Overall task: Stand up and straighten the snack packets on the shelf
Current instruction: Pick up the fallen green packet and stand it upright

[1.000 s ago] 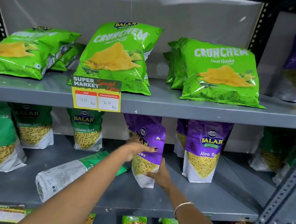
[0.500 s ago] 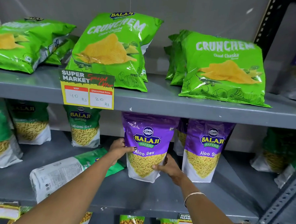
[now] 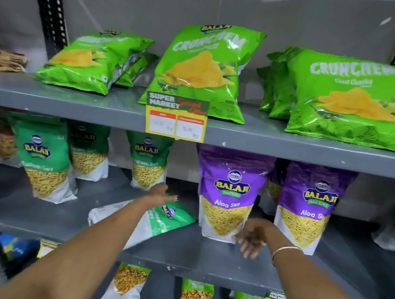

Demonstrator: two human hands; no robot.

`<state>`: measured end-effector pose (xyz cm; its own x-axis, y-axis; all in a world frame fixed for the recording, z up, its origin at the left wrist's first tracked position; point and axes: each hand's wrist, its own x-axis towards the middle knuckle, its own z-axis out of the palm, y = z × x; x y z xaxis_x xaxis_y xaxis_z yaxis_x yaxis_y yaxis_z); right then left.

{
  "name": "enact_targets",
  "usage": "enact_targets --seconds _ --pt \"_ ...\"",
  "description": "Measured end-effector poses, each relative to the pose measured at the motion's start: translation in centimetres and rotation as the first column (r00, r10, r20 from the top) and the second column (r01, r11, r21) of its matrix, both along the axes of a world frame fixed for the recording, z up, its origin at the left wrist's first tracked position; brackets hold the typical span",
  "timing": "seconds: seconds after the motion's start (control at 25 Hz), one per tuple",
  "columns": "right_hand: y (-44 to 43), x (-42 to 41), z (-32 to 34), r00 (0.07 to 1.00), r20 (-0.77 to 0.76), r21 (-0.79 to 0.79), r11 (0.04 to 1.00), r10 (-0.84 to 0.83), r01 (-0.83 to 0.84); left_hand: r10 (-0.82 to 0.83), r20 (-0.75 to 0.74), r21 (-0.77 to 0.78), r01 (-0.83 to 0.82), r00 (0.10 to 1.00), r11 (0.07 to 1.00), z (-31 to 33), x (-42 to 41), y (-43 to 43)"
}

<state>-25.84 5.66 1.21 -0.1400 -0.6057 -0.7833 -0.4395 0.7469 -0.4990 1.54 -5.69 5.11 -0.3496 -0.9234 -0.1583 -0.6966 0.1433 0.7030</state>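
Fingers [image 3: 247, 249] of the right hand [image 3: 253, 237] are spread and hanging down, blurred, with nothing held; the hand is seen just in front of the lower corner of an upright purple Aloo Sev packet [image 3: 229, 196], and contact cannot be judged. A bangle [image 3: 285, 248] is worn on that wrist. The left hand [image 3: 161, 193] is extended over a fallen green packet [image 3: 163, 218], fingers open, nothing gripped; whether it touches the packet cannot be told.

The fallen packet is lying flat on the middle shelf [image 3: 186, 254], tilted, its top end just beside the purple packet's base. A second purple packet [image 3: 312, 208] is standing to the right, near the first. Behind the left hand an upright green sev packet [image 3: 148, 160] is noted, and two more green packets [image 3: 45, 162] are standing further left.

On the upper shelf [image 3: 284, 142] three groups of Crunchem bags [image 3: 200, 71] are leaning back. A price tag [image 3: 176, 118] is clipped to that shelf's front edge. More packets are partly visible on the lowest level.
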Motion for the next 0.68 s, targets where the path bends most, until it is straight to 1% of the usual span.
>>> enact_targets --seconds 0.04,0.08,0.12,0.16,0.2,0.24,0.28,0.32,0.36,0.4,0.44,0.48,0.52,0.56,0.64,0.68 --pt "-0.7 1.6 -0.3 0.997 0.078 0.055 0.998 -0.025 0.021 -0.007 -0.019 0.009 0.007 1.0 1.0 -0.1 2.4 -1.5" --pt "-1.4 3.6 -0.7 0.989 0.143 0.069 0.997 -0.049 0.04 -0.107 -0.046 0.089 0.11 0.993 0.99 0.0 4.5 -2.9" --pt "-2.3 6.0 -1.4 0.978 0.19 0.052 0.996 -0.084 0.075 -0.259 -0.078 0.125 0.268 0.963 0.955 -0.7 6.6 -4.8" --pt "-3.1 8.7 -2.2 0.963 0.232 0.018 0.991 -0.137 0.136 -0.38 -0.142 0.268 0.405 0.914 0.874 -2.9 8.5 -7.9" --pt "-3.9 11.5 -2.8 0.938 0.269 -0.039 0.971 -0.219 0.238 -0.363 -0.217 0.377 0.421 0.906 0.825 -5.3 10.0 -10.0" --pt "-4.7 14.2 -3.6 0.891 0.317 -0.093 0.924 -0.325 0.371 -0.277 -0.311 0.419 0.393 0.909 0.819 -6.3 11.3 -11.4" --pt "-5.2 16.6 -4.1 0.831 0.365 -0.144 0.856 -0.421 0.497 -0.191 -0.335 0.468 0.338 0.923 0.816 -5.9 12.3 -11.7" --pt "-5.5 18.7 -4.4 0.759 0.422 -0.174 0.778 -0.495 0.604 -0.125 -0.366 0.414 0.282 0.922 0.865 -4.9 13.4 -10.4" --pt "-5.9 20.4 -4.6 0.667 0.503 -0.179 0.689 -0.55 0.703 -0.195 -0.287 0.365 0.295 0.938 0.883 -4.7 14.5 -9.3" --pt "-6.1 21.6 -4.6 0.563 0.587 -0.173 0.589 -0.582 0.789 -0.205 -0.244 0.402 0.291 0.948 0.868 -5.1 15.2 -9.2" --pt "-6.4 22.7 -4.3 0.468 0.657 -0.167 0.492 -0.591 0.855 -0.212 -0.239 0.445 0.301 0.948 0.843 -5.3 15.7 -9.0" --pt "-6.5 23.2 -4.0 0.417 0.691 -0.173 0.426 -0.59 0.888 -0.214 -0.258 0.468 0.316 0.942 0.825 -5.1 16.0 -9.2" --pt "-6.5 23.6 -3.4 0.4 0.699 -0.186 0.39 -0.592 0.902 -0.223 -0.246 0.464 0.317 0.943 0.827 -4.6 16.4 -9.3" --pt "-6.5 23.9 -2.7 0.419 0.684 -0.22 0.378 -0.598 0.899 -0.199 -0.242 0.475 0.295 0.949 0.829 -4.4 16.8 -9.6" --pt "-6.8 23.8 -0.9 0.47 0.639 -0.312 0.354 -0.608 0.882 -0.208 -0.209 0.516 0.289 0.955 0.806 -3.9 17.4 -9.9" --pt "-7.0 23.8 0.4 0.498 0.613 -0.366 0.338 -0.614 0.867 -0.219 -0.228 0.525 0.309 0.949 0.793 -3.6 17.7 -9.8"
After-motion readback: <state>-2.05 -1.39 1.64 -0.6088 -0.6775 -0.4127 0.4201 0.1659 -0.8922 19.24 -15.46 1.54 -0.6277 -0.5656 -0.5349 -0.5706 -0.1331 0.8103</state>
